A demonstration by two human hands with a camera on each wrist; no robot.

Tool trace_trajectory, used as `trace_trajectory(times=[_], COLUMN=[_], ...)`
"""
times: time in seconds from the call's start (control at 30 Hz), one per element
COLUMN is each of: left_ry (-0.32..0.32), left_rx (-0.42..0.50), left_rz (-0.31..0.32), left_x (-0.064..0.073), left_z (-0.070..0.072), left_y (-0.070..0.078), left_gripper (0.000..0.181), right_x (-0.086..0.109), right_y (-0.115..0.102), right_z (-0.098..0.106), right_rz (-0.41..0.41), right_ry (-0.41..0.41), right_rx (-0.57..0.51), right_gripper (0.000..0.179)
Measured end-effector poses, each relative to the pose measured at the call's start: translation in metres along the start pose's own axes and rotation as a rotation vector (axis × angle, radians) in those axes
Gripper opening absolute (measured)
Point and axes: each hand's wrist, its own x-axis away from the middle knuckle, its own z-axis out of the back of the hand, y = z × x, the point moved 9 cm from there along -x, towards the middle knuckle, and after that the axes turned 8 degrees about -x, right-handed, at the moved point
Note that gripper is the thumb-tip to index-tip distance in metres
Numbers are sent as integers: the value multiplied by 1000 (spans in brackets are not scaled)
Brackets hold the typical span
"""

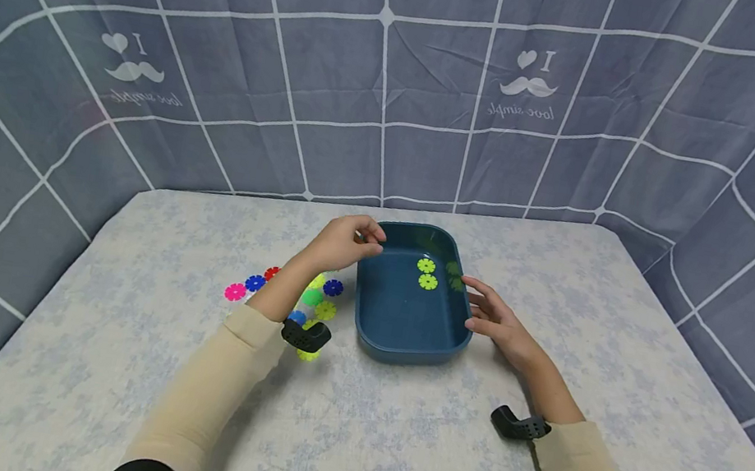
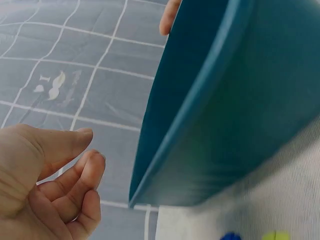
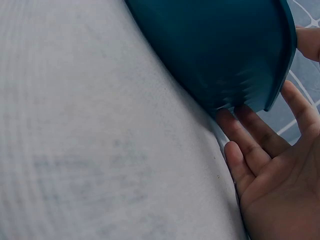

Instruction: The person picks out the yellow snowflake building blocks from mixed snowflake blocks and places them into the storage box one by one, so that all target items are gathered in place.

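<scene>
A dark teal plastic bin (image 1: 388, 350) stands on the table with two yellow-green notched plastic discs (image 1: 427, 281) on its floor. My left hand (image 1: 342, 245) hovers at the bin's left rim, fingers loosely bent. In the left wrist view, a small gap shows between thumb (image 2: 75, 142) and fingertips, with nothing visible between them. My right hand (image 1: 499, 323) is at the bin's right side. In the right wrist view, its extended fingers (image 3: 250, 145) touch the outer wall, and the thumb is up by the rim.
Several notched discs in pink (image 1: 235, 292), blue (image 1: 334, 287), red, green and yellow lie left of the bin, partly hidden under my left forearm. A grey-blue checked curtain (image 1: 434, 78) surrounds the back and sides of the pale patterned table (image 1: 402, 448).
</scene>
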Motion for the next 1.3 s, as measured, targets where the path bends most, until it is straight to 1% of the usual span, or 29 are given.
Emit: trace_trajectory(times=[0.2,0.3,0.6,0.73,1.03,1.17,1.3], left_ry=[28,43,49,49,64,72,69], left_rx=[5,11,17,27,40,37,32], left_rz=[40,61,97,120,157,160,176], left_x=[14,21,38,44,52,54,56], left_z=[12,17,26,27,28,26,22], left_y=[-18,-28,-53,-62,-81,-89,-99], left_gripper=[23,23,23,23,22,20,20], right_x=[-1,-1,-1,-1,0,0,0], right_y=[0,-2,-1,0,0,0,0], right_z=[-2,-4,-1,0,0,0,0], right_rz=[-4,6,12,7,3,1,1], right_ry=[3,-12,-9,-7,-2,0,1], right_rx=[-7,-6,-4,-6,-8,2,9], right_gripper=[70,69,69,70,70,69,68])
